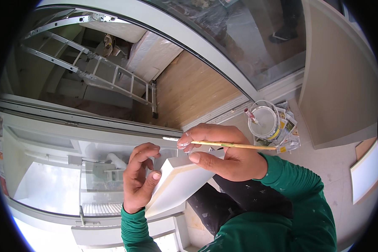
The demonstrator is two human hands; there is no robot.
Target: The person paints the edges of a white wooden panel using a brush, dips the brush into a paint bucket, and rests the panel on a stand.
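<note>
right hand (222, 153) grips a thin paintbrush (222, 145), left hand (139, 178) steadies a white panel (178, 182) above tiled floor (332, 168).

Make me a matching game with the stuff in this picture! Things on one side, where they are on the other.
Things:
1. thin brush
2. white board
3. paint bucket
4. ladder

Places:
A. on papers on the floor
B. held in the right hand
C. leaning behind the glass
D. steadied by the left hand

Pairs: 1-B, 2-D, 3-A, 4-C
</note>
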